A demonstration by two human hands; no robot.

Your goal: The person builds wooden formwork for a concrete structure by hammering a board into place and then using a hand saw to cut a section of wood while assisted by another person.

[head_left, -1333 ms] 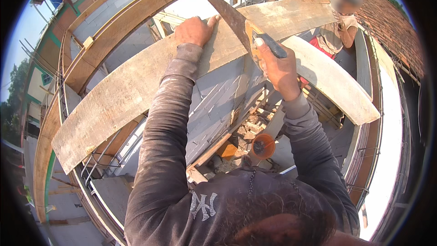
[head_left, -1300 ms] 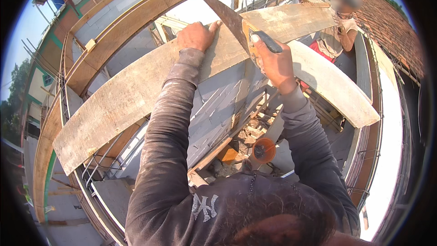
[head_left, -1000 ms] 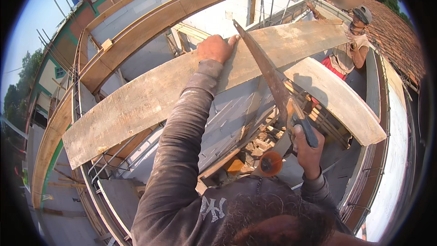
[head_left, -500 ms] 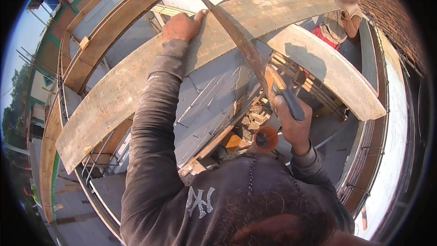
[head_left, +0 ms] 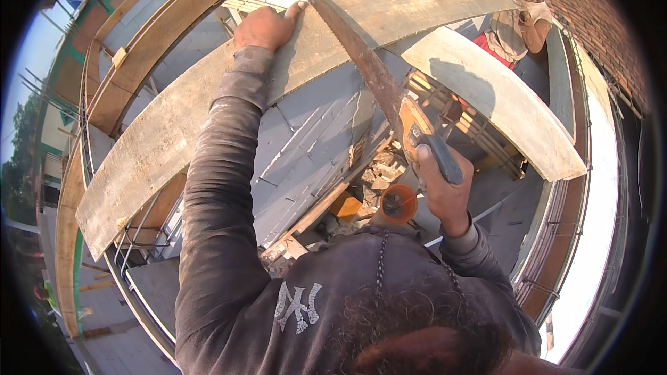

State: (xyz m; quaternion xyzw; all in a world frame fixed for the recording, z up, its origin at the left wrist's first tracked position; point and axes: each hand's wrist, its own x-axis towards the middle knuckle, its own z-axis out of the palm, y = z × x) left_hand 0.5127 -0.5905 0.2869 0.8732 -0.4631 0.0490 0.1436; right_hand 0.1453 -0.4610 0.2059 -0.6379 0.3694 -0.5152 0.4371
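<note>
A long, pale wooden plank (head_left: 160, 146) runs across the view from lower left to upper right. My left hand (head_left: 266, 26) presses down on its far edge, fingers curled over the top. My right hand (head_left: 442, 187) grips the dark handle of a rusty handsaw (head_left: 361, 62). The blade slants up and left, and its tip crosses the plank just right of my left hand.
A second pale plank (head_left: 500, 107) lies at the right. Another person (head_left: 522, 17) stands at the top right beyond the planks. Below lie rubble, wood scraps and an orange bucket (head_left: 398, 203). Curved wooden formwork (head_left: 146, 48) and steel bars ring the left side.
My right hand has drawn the saw back toward me from the plank's edge, so the blade now reaches only by its tip. My left hand stays on the plank.
</note>
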